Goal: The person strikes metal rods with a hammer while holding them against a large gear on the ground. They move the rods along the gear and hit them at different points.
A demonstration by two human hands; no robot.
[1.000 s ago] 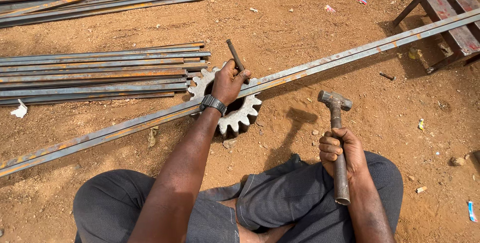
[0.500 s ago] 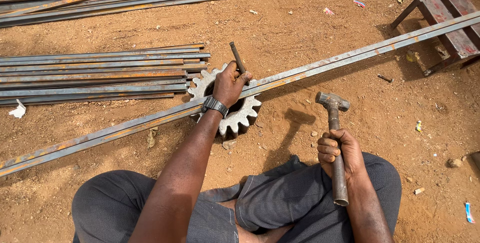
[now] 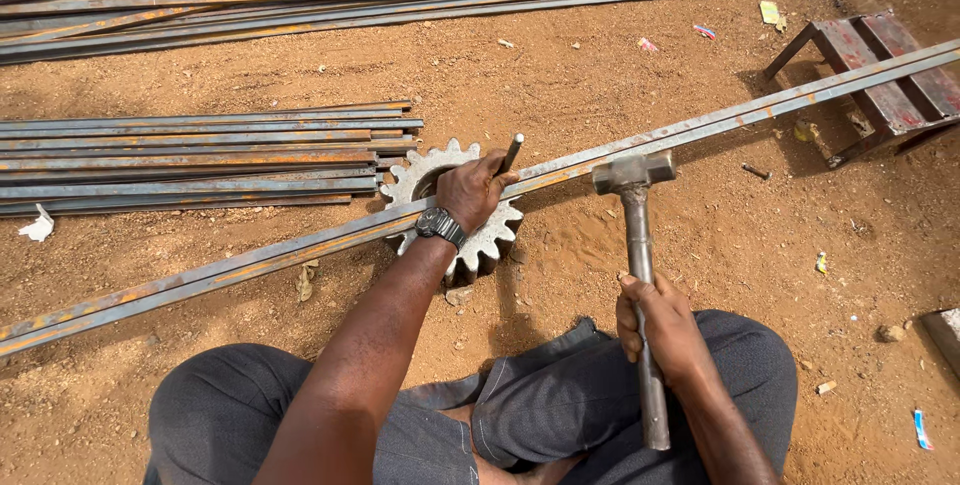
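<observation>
The person sat on the bare dirt with a long steel bar [image 3: 300, 245] laid across a big toothed gear [image 3: 470, 215] that served as an anvil. The left hand [image 3: 470, 190] was clenched around a dark chisel [image 3: 511, 153], holding it tilted with its tip down on the bar right where the bar crossed the gear. The right hand [image 3: 665, 330] gripped the metal handle of a hammer [image 3: 635, 245] at about mid-length, the head raised a little and hanging just to the right of the chisel's top. To my eye, a good blow here wanted the chisel kept steady on its mark over the gear's solid part, the fingers kept low and away from the struck end, and the hammer face landing square so it would not glance off toward the wrist with the watch [image 3: 440, 225]. More bars [image 3: 200, 155] lay stacked to the left, and a low metal stand [image 3: 880, 65] propped the bar's far end.
</observation>
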